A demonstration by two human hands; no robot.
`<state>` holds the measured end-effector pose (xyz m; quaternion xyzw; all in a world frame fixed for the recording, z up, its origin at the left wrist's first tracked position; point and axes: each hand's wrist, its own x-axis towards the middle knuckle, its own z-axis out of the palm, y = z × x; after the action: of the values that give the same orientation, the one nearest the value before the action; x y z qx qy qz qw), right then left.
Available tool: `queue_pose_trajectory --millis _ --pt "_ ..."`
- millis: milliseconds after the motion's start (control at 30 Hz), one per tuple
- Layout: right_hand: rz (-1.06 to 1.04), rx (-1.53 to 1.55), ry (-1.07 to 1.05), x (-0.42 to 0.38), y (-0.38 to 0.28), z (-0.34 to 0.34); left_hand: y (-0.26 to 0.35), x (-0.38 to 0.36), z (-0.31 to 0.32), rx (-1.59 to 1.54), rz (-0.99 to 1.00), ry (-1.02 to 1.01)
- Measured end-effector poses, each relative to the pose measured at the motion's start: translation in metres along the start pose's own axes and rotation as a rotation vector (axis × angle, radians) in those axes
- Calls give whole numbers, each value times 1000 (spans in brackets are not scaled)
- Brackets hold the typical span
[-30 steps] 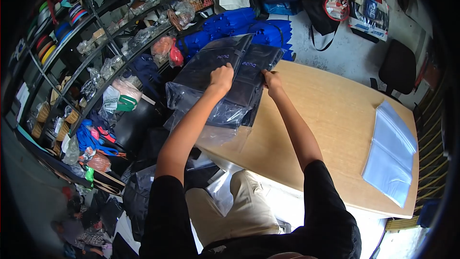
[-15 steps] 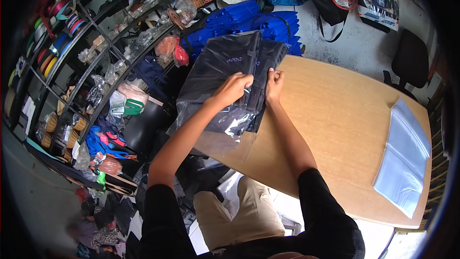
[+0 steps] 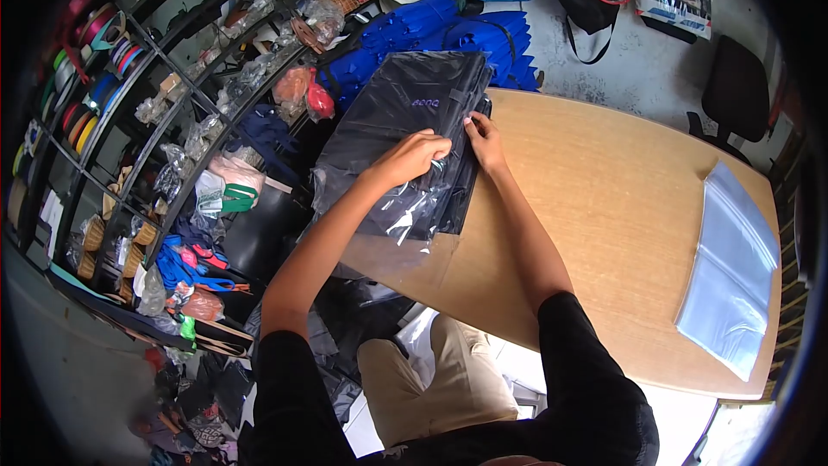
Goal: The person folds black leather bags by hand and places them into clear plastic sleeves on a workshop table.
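Bagging step judged in hand: a dark folded garment (image 3: 405, 116) is being worked into a clear plastic sleeve (image 3: 405, 216) at the table's far-left corner. Left hand (image 3: 412, 158) is laid flat on it, fingers loosely curled. Right hand (image 3: 483, 140) pinches the garment's edge. Next, the sleeve mouth likely needs closing. Wooden table (image 3: 604, 224); spare clear bags (image 3: 733, 276) well right of the hands; cluttered shelves (image 3: 155, 112) to the left.
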<state>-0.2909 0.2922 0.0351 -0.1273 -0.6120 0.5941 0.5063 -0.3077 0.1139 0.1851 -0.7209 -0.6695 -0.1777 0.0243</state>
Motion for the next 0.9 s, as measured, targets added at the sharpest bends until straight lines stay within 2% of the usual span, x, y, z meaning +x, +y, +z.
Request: queue_pose_trajectory --millis 133,200,333,400,633,733,867,900 --pt "25 -91 -5 -4 -12 -4 5 -2 -7 81 29 -3" --pt "78 -44 125 -5 -13 -4 13 -4 -8 168 1 -6" --pt "189 103 130 -3 -21 -8 20 -5 -11 275 -44 -9" --pt "188 89 143 -3 -25 -8 22 -6 -11 336 -43 76" --pt "175 126 149 -5 -17 -7 45 -9 -26 372 -149 89" --pt "180 126 196 2 -14 -9 79 -26 -37 385 -105 130" --pt "186 197 285 6 8 -10 162 -105 -39 241 -97 347" --pt "178 236 268 9 20 -11 178 -137 -28 223 -197 416"
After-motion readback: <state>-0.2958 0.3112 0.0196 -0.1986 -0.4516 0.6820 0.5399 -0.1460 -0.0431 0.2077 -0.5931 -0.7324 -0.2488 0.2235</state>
